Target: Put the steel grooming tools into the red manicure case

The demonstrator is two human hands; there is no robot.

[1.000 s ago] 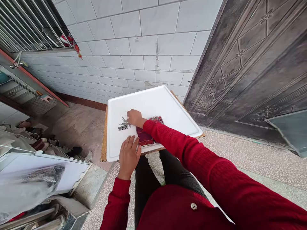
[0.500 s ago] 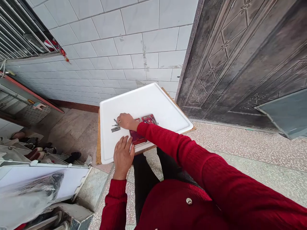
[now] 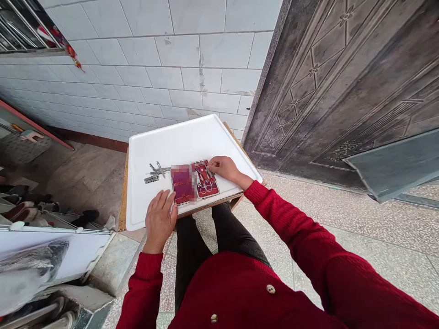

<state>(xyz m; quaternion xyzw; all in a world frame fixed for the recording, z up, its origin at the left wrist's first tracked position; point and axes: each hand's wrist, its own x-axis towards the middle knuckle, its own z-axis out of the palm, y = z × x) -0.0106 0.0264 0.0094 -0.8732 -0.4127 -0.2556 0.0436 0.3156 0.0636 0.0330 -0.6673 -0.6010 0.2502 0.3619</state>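
Observation:
An open manicure case [image 3: 183,194] with a red lining lies on the white board. Its right half holds scissors [image 3: 206,188] and several other small metal tools; part of the left half is blurred. My right hand [image 3: 224,168] is at the upper right edge of the case, thumb and fingers pinched together over the tools. What they grip, if anything, is too small to make out. My left hand [image 3: 160,217] rests flat at the case's lower left corner, fingers stretched out. Left of the case lie a nail clipper [image 3: 151,179] and several thin metal tools [image 3: 159,169].
The white board [image 3: 178,137] sits on a small wooden table [image 3: 122,201] near a tiled wall [image 3: 137,82]. A dark carved door [image 3: 308,91] stands at the right. Shoes and a rack [image 3: 51,237] with plastic wrap are at the lower left.
My right hand has moved right, from the loose metal tools to the right half of the case, uncovering the case. My left hand stays at the case's corner. The view has shifted slightly.

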